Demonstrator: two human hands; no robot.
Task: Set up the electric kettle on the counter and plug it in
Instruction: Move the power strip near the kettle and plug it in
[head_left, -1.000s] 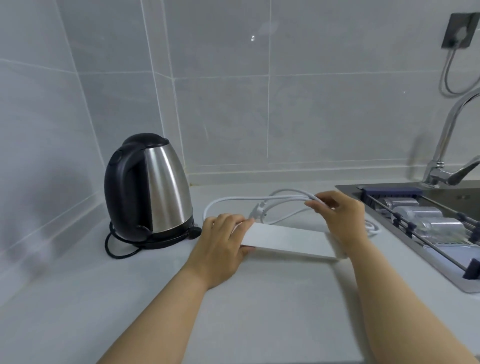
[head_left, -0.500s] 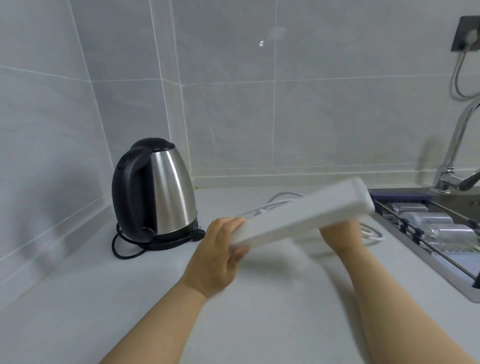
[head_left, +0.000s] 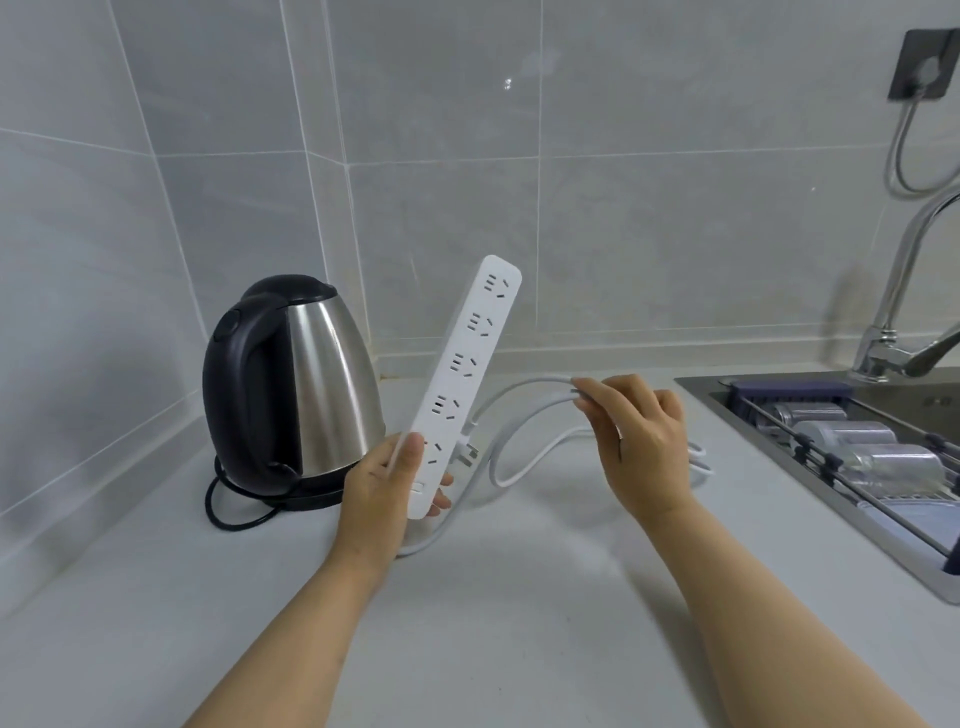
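A steel electric kettle (head_left: 327, 384) with a black handle and lid stands on its black base in the left corner of the white counter (head_left: 467, 623). Its black cord (head_left: 234, 512) loops beside the base. My left hand (head_left: 384, 483) grips the lower end of a white power strip (head_left: 462, 379), held upright and tilted, sockets facing me. My right hand (head_left: 639, 441) pinches the strip's white cable (head_left: 519, 410), which loops over the counter. A white plug (head_left: 467, 452) shows just behind the strip.
A steel sink (head_left: 852, 467) with a rack holding glass jars lies at the right, under a chrome faucet (head_left: 898, 312). A dark wall socket (head_left: 924, 65) with a grey cord plugged in sits at the upper right. Tiled walls enclose the corner.
The power strip has been lifted off the counter and turned up on end, sockets now toward me. My right hand has let go of the strip's end and holds the cable.
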